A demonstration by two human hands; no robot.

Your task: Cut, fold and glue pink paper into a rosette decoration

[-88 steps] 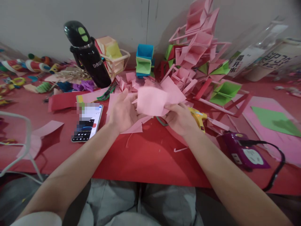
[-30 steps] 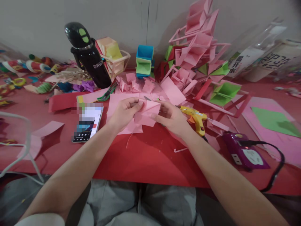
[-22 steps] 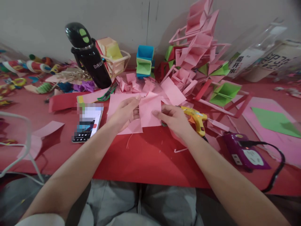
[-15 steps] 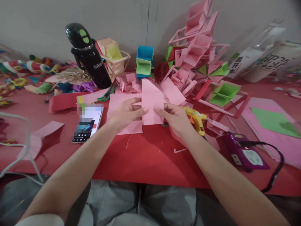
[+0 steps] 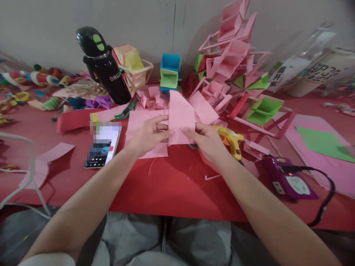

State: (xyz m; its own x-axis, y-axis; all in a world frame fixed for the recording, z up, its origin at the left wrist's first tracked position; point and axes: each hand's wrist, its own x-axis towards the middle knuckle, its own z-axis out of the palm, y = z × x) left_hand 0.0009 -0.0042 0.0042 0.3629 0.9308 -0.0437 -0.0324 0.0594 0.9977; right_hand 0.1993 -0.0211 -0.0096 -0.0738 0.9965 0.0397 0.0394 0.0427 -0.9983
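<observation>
Between my two hands a piece of pink paper (image 5: 181, 118) is held up above the table, its top corner cut or folded at a slant. My left hand (image 5: 151, 133) pinches its left edge, thumb in front and fingers behind. On the other side my right hand (image 5: 206, 138) grips the right edge the same way. Beneath and left of my left hand lies a larger pink sheet (image 5: 135, 120). A yellow glue gun (image 5: 234, 142) rests just right of my right hand. Behind the held paper are folded pink pieces (image 5: 152, 99).
A phone (image 5: 104, 147) and a black bottle (image 5: 108, 74) stand to the left. At the back rises a pink paper structure (image 5: 233, 51), beside a blue and green paper box (image 5: 170, 72). A purple power adapter (image 5: 288, 179) with a black cable sits at right.
The held pink paper has shifted slightly right and up, its upper part tilting a little. My left thumb has slid toward the paper's edge. Other things lie where they were.
</observation>
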